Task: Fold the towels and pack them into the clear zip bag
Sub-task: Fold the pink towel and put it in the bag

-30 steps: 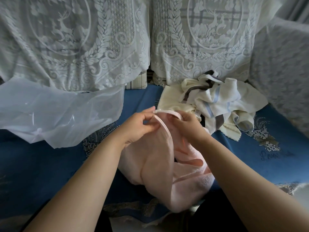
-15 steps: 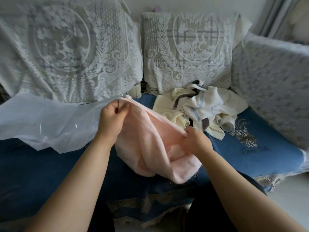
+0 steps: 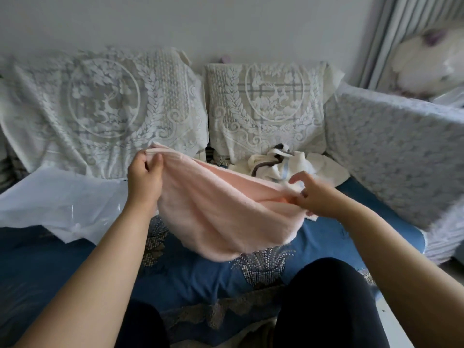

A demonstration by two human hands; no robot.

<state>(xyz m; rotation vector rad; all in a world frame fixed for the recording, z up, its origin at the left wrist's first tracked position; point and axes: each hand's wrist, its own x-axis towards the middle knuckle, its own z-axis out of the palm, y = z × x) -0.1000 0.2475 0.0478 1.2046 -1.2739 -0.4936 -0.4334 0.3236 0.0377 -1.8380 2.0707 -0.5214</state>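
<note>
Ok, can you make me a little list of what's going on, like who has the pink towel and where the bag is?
pink towel: held up over the sofa seat, stretched between both hands, middle sagging, not yet folded
left hand: grips one top corner
right hand: pinches the other end
clear zip bag: lying flat on the seat, to the person's left
other towels: white and cream heap behind the pink one, unfolded
sofa seat: blue cover

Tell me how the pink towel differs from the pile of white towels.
The pink towel is plain pink; the white towels carry brown and blue stripes. The pink towel hangs in the air, stretched between the left hand and right hand; the white towels lie crumpled, untouched, on the sofa. Neither is folded yet.
</note>
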